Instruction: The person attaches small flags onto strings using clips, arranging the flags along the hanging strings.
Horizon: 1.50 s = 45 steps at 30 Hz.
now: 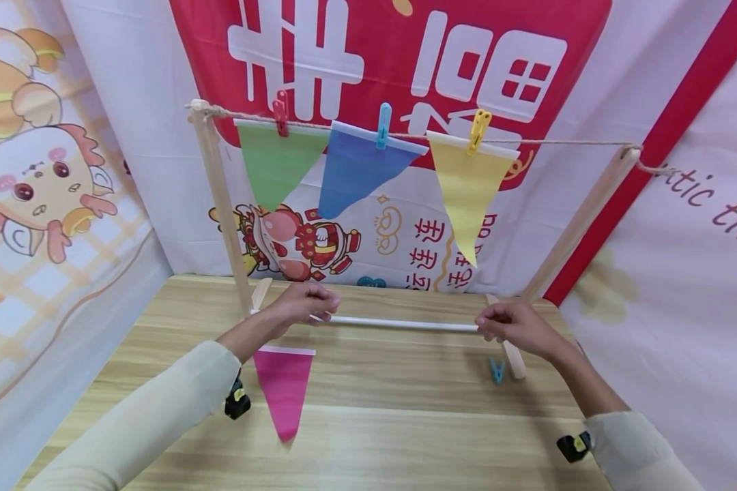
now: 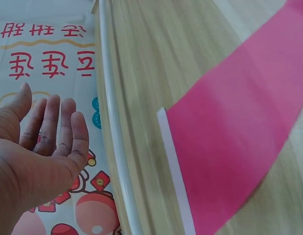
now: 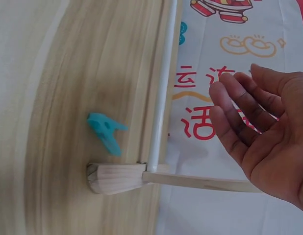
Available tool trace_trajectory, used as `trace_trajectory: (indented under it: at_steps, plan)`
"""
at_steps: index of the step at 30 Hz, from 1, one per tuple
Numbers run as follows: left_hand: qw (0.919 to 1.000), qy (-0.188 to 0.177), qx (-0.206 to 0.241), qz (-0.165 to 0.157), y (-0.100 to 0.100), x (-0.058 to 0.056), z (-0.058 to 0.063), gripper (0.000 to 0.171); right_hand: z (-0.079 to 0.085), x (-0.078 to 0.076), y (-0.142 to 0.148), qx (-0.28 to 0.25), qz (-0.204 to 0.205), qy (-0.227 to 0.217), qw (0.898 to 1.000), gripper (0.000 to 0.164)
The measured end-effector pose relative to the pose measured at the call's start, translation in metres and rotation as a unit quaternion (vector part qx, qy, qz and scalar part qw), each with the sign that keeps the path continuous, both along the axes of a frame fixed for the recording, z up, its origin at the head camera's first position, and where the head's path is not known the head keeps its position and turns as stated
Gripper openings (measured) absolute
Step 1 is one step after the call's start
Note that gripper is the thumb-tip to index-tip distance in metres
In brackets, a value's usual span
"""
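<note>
My left hand [image 1: 304, 305] hovers over the left part of a white rod [image 1: 405, 323], its fingers loosely bent with nothing in them. Near the rod's other end hangs my right hand [image 1: 516, 326]; the right wrist view shows its palm bare and fingers relaxed. A pink triangular pennant [image 1: 284, 392] with a white top strip lies on the table below the left hand. On the tabletop just below the right hand is a teal clothespin [image 1: 497, 370]. Green [image 1: 280, 160], blue [image 1: 365, 167] and yellow [image 1: 469, 184] pennants hang from a string [image 1: 571, 142] above.
Wooden posts stand at left [image 1: 221, 204] and right [image 1: 580, 221], holding the string. Red [image 1: 280, 112], blue [image 1: 383, 126] and yellow [image 1: 479, 131] clothespins clip the hanging pennants. A wooden foot [image 1: 514, 358] juts forward at right. Printed cloth [image 1: 178, 170] hangs behind the wood-grain table [image 1: 405, 443].
</note>
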<state>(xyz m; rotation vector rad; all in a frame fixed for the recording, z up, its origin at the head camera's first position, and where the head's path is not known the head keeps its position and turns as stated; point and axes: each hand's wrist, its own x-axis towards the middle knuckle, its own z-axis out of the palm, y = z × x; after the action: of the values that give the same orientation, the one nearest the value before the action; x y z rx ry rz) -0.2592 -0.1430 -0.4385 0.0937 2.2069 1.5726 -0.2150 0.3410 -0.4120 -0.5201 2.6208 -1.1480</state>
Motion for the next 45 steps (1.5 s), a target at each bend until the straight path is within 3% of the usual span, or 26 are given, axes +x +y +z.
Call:
trace_trajectory:
  at_steps: [11,23,30,45]
  plan:
    - [0.9998,0.003,-0.013,-0.017,-0.016,0.005,-0.018,0.04,-0.021,0.005,0.016,0.022,-0.017,-0.022,0.999,0.024]
    - [0.9997,-0.008,-0.021,0.005,-0.03,0.012,-0.033,0.038,-0.035,0.015,0.025,0.042,-0.064,-0.071,0.995,0.031]
    - [0.9992,-0.012,-0.034,0.019,-0.04,0.013,-0.043,0.033,-0.043,0.019,0.028,0.052,-0.07,-0.077,0.993,0.029]
    - [0.9976,0.002,-0.069,0.008,-0.06,0.021,-0.05,0.027,-0.053,0.019,0.032,0.078,-0.112,-0.088,0.987,0.034]
